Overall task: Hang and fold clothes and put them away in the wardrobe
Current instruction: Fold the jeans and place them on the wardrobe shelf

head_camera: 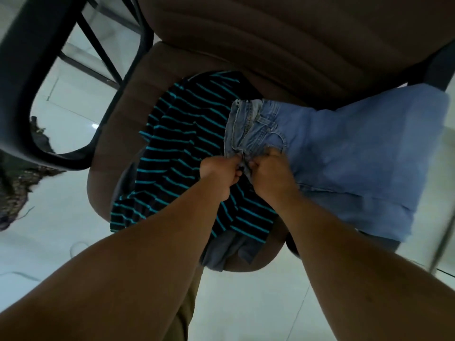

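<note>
A pair of light blue jeans (344, 148) lies across the seat of a brown chair (283, 45), its legs trailing off to the right. My left hand (219, 175) and my right hand (270, 173) sit close together and both grip the jeans at the waistband near the fly. Under and to the left of the jeans lies a black shirt with teal stripes (177, 148). A grey garment (229, 249) hangs off the seat's front edge beneath the shirt.
The chair's black armrest (27, 77) loops at the left. A dark patterned cloth (17, 183) lies on the white tiled floor (246, 303) at the far left. A metal leg (440, 244) stands at the right edge.
</note>
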